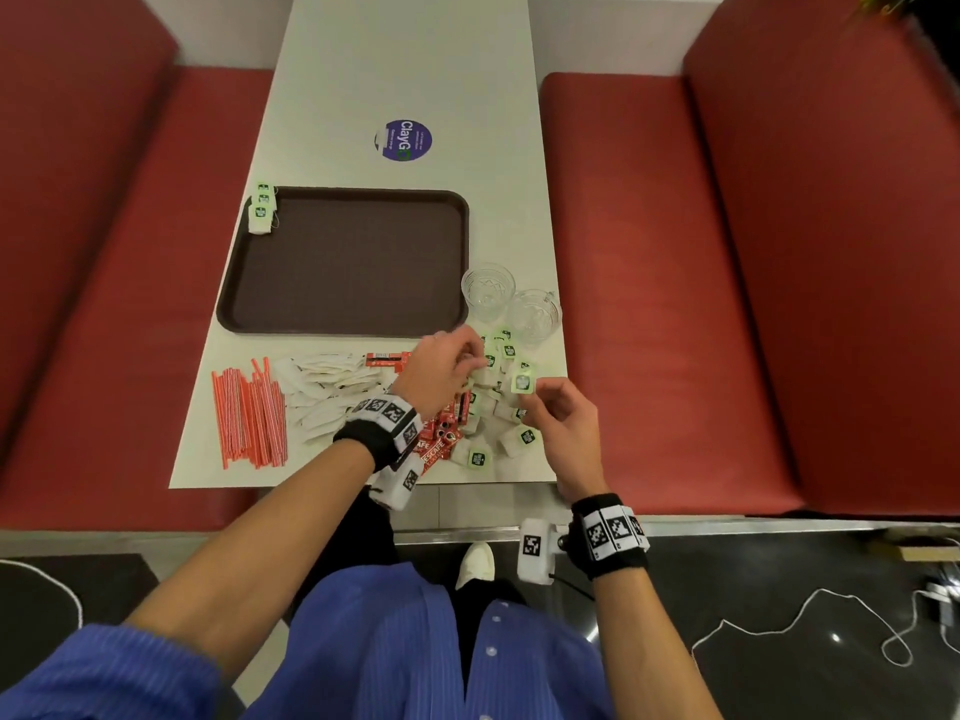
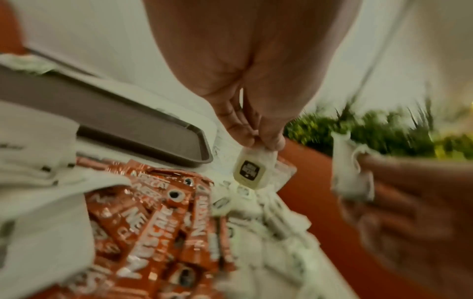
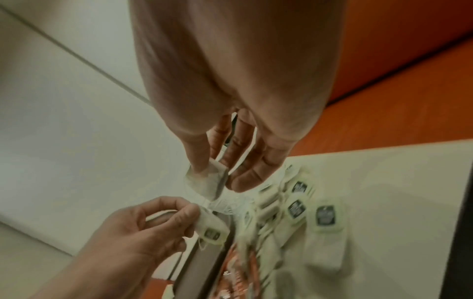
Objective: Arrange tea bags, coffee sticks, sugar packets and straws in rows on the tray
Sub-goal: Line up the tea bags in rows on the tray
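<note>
both hands work nearside of the tray [image 1: 343,262]: left hand [image 1: 441,374] pinches one tea bag [image 2: 252,172], right hand [image 1: 563,415] pinches another [image 1: 523,383]. three tea bags [image 1: 261,210] sit at its far-left corner; coffee sticks [image 1: 441,439], sugar packets [image 1: 327,392], straws [image 1: 249,413] remain unplaced.

The head view is evenly lit and fairly sharp in the middle, its wide lens bowing the tabletop [image 1: 405,70] edges and the red benches [image 1: 779,252]; glare spots glint on the dark floor [image 1: 779,589]. Both wrist views are dimmer, warm-tinted and heavily smeared by motion blur, worst at the edges, with the nearest skin out of focus.
</note>
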A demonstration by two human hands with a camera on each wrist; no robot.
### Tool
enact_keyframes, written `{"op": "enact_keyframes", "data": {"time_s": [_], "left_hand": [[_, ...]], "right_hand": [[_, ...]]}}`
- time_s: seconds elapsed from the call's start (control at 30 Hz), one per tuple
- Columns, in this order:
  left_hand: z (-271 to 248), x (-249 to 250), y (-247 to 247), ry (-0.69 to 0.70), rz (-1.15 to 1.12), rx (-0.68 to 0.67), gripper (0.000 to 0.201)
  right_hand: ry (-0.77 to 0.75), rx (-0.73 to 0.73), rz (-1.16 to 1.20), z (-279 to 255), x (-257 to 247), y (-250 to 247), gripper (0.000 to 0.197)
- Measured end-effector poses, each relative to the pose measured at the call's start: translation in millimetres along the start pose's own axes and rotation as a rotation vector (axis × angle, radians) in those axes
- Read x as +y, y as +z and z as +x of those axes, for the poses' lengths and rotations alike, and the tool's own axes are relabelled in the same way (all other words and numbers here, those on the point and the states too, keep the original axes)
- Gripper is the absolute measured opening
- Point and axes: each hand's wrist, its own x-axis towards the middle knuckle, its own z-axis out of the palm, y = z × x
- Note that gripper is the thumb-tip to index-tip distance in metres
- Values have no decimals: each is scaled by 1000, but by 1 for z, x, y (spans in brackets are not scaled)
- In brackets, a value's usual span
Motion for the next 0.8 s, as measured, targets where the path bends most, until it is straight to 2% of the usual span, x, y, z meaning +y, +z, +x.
{"op": "enact_keyframes", "data": {"time_s": [0.07, 0.13, 0.23, 0.3, 0.37, 0.43, 0.5, 0.6, 0.67, 0.8], "left_hand": [[-12, 6, -6, -73, -206, 173, 9], [-25, 15, -8, -139, -391, 258, 13], [-41, 29, -8, -210, -666, 243, 26], [-49, 32, -6, -256, -855, 239, 31], [-55, 31, -7, -280, -956, 256, 32], [-59, 28, -12, -281, -949, 245, 32], [-63, 25, -20, -285, -889, 188, 32], [-63, 15, -36, -301, -760, 107, 28], [-61, 6, -47, -300, -714, 129, 22], [-55, -11, -68, -358, -826, 251, 19]], "right_hand": [[61, -68, 133, -6, -7, 11, 6], [109, -147, 246, -10, -15, 24, 5], [149, -194, 384, -9, -24, 42, 10], [160, -168, 433, -5, -29, 50, 16], [152, -143, 444, -1, -31, 55, 12], [125, -128, 370, 5, -33, 56, 6], [59, -130, 236, 12, -38, 55, 10], [-76, -217, -24, 23, -55, 57, 15], [-121, -272, -133, 29, -68, 63, 9], [-69, -253, -7, 34, -88, 82, 8]]}}
